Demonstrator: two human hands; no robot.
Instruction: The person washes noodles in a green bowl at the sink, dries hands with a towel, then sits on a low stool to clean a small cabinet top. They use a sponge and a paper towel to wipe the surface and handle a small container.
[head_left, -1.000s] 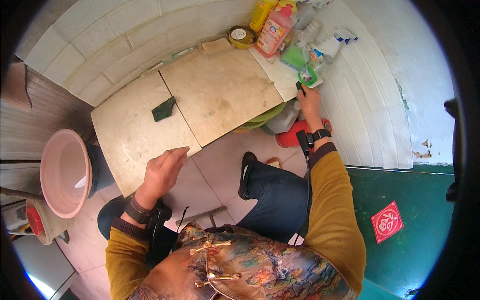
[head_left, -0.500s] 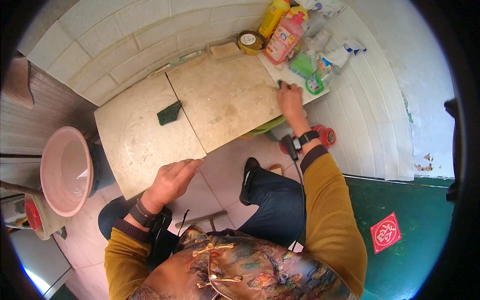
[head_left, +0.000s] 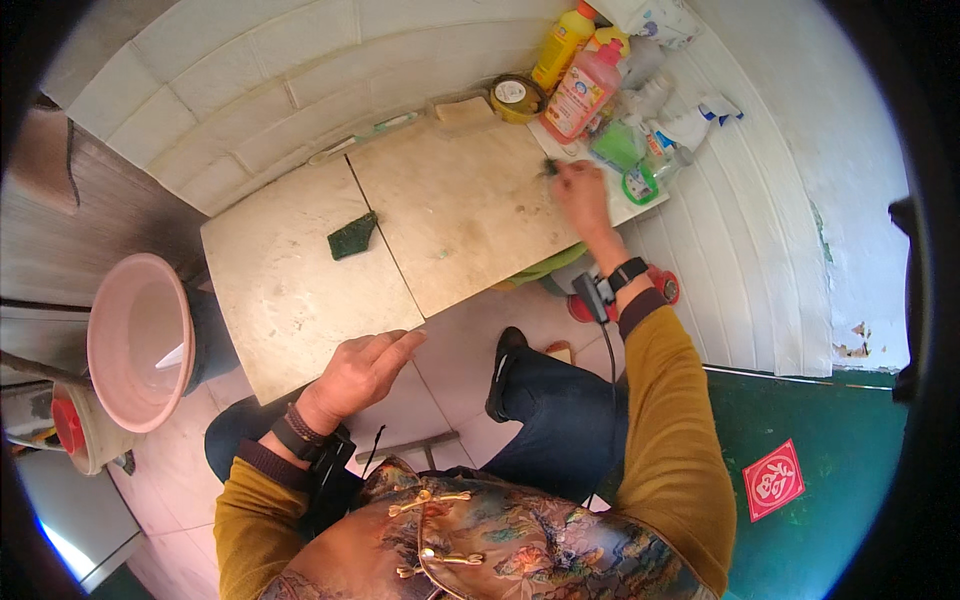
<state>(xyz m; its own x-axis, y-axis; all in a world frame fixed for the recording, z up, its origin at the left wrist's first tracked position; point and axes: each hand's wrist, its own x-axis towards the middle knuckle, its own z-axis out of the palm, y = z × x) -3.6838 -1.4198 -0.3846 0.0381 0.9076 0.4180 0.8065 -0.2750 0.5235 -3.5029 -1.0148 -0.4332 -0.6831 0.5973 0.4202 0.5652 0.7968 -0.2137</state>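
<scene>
Two pale panels form the worktop (head_left: 450, 210) before me, with a dark seam between them. At its right end my right hand (head_left: 582, 200) is closed, pinching a small dark scouring pad piece (head_left: 551, 168) against the surface; the fingers partly cover it. A larger dark green scouring pad (head_left: 352, 236) lies alone on the left panel by the seam. My left hand (head_left: 362, 372) rests at the near edge of the left panel, fingers stretched out together, holding nothing.
Back right stand a pink bottle (head_left: 580, 95), a yellow bottle (head_left: 563, 48), a spray bottle (head_left: 685, 128), a green-rimmed jar (head_left: 640, 186) and a round tin (head_left: 515, 98). A pink basin (head_left: 140, 345) stands left of the worktop. A green cloth (head_left: 545, 265) shows under its near edge.
My right hand has slid a little to the left over the worktop with the scouring pad piece. My left hand stays at the near edge. The whole view has shifted slightly.
</scene>
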